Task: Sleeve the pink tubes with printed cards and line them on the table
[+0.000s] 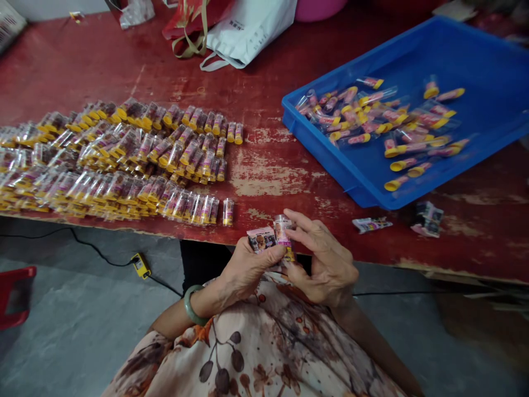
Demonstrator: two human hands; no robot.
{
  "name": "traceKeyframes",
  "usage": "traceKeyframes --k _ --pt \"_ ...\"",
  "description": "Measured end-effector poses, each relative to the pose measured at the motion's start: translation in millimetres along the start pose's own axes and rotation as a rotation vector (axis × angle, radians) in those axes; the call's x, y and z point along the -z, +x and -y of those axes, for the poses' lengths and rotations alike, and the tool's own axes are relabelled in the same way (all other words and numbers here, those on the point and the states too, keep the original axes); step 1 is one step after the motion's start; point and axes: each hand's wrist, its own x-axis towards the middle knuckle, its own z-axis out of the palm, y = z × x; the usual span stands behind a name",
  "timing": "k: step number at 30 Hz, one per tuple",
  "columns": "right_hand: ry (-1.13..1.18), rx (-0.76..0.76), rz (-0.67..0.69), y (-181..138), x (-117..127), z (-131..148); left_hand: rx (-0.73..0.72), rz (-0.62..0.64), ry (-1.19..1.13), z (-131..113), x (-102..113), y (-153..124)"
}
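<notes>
My left hand (248,264), with a green bangle at the wrist, is closed on a small printed packet (261,240) and presses its thumb against a small clear tube (282,229) with a yellow end. Curled around the tube's right side are the fingers of my right hand (326,259), its thumb near the lower end. Both hands are in front of my lap at the table's front edge. The tube stands roughly upright, and its lower part is partly hidden by the thumbs. Whatever lies inside the tube is hard to make out.
Rows of yellow-ended tubes (136,149) are piled on the red table (264,176) at left. A blue tray (343,176) at right holds loose pink-and-yellow tubes (367,113). Two small packets (372,224) lie before it. Bags (252,33) are at the back.
</notes>
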Motion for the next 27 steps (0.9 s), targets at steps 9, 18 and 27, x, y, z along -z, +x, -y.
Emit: traceKeyframes --k 9,18,27 --pt "0.31 -0.382 0.102 17.4 10.1 -8.9 -0.137 0.011 0.254 -8.8 9.7 7.3" --pt "0.524 -0.67 0.161 72.4 -26.3 -5.1 -0.336 0.023 0.342 -28.7 25.4 15.1" --pt "0.366 -0.856 0.046 167.0 -127.9 -90.9 -0.145 0.035 -0.078 -71.2 30.5 -22.9"
